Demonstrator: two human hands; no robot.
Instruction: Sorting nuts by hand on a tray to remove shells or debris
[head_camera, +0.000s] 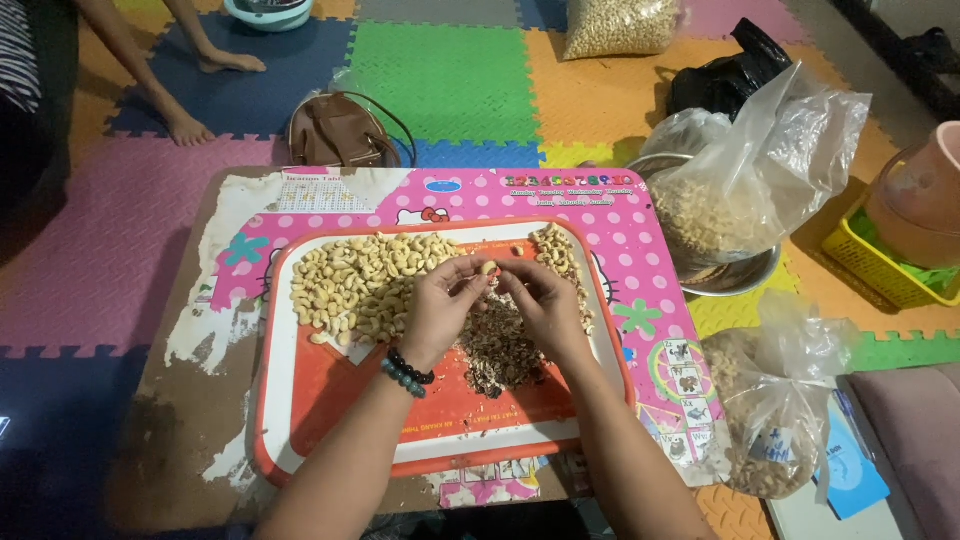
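An orange tray (330, 400) lies on a low pink table (640, 250). A heap of pale peeled cashews (350, 280) fills the tray's upper left. A dark pile of husks (495, 350) sits in its middle, and a smaller heap of nuts (555, 250) lies at the upper right. My left hand (440, 305), with a dark bead bracelet on the wrist, and my right hand (545, 300) meet above the husk pile. Both pinch one cashew (488, 268) between their fingertips.
A metal bowl (735, 278) with a clear bag of nuts stands right of the table. A tied bag of nuts (770, 420) lies at the lower right. A brown handbag (335, 132) sits behind the table. Another person's bare feet (190, 128) rest on the coloured foam mats.
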